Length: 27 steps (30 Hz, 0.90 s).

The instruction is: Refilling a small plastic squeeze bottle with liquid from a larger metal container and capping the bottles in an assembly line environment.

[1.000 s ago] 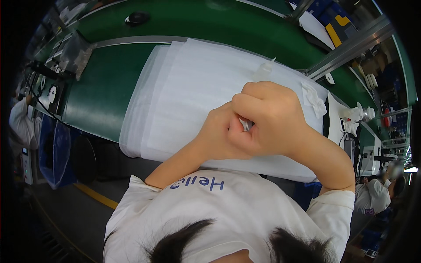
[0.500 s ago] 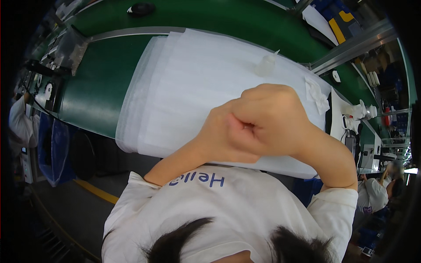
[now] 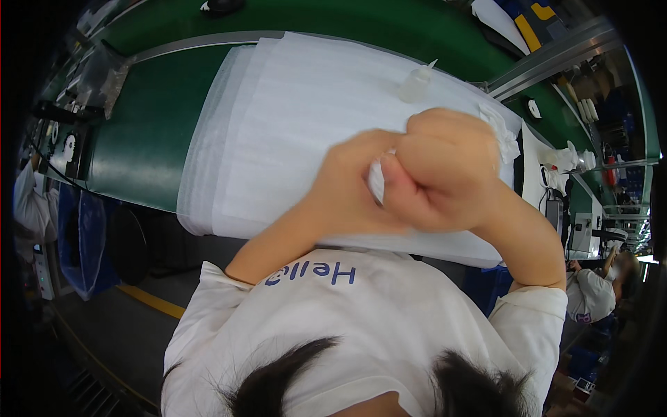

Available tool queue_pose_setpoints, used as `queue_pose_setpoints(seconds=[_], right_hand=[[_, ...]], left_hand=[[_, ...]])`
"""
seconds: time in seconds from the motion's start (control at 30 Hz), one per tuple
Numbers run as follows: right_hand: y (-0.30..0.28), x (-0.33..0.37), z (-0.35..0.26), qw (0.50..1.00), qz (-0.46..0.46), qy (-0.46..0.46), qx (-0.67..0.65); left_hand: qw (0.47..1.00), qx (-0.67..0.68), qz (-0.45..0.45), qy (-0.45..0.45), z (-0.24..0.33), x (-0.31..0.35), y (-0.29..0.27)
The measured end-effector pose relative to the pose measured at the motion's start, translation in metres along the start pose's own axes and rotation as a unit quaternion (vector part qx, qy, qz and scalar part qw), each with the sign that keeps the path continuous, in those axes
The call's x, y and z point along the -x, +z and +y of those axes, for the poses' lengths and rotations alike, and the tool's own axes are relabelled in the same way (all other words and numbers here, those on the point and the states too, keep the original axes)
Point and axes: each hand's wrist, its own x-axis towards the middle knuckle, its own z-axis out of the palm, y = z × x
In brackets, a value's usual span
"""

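Nearby, white foam sheets [image 3: 299, 132] under both hands [image 3: 410, 177].

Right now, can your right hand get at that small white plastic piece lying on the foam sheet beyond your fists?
Probably yes: the small white plastic piece lies uncovered on the foam sheet, but the right hand is closed on a white item.

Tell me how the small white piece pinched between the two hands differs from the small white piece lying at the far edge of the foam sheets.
The white piece in the hands is gripped between left hand and right hand, mostly hidden; the far white piece lies loose and untouched on the foam sheets, fully visible. Both are small and white.
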Motion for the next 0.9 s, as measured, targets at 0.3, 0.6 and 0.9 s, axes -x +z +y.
queue_pose_setpoints(seconds=[0.3, 0.6, 0.9], right_hand=[[0.004, -0.008, 0.005, 0.950, -0.105, 0.239, -0.173], [-0.029, -0.011, 0.015, 0.957, -0.129, 0.192, -0.174], [-0.044, 0.009, 0.012, 0.990, -0.115, 0.062, -0.060]], left_hand=[[0.997, 0.061, 0.001, 0.046, -0.008, 0.001, -0.003], [0.998, 0.018, 0.020, 0.054, -0.001, -0.001, -0.007], [0.998, -0.011, 0.006, 0.057, 0.002, -0.001, -0.009]])
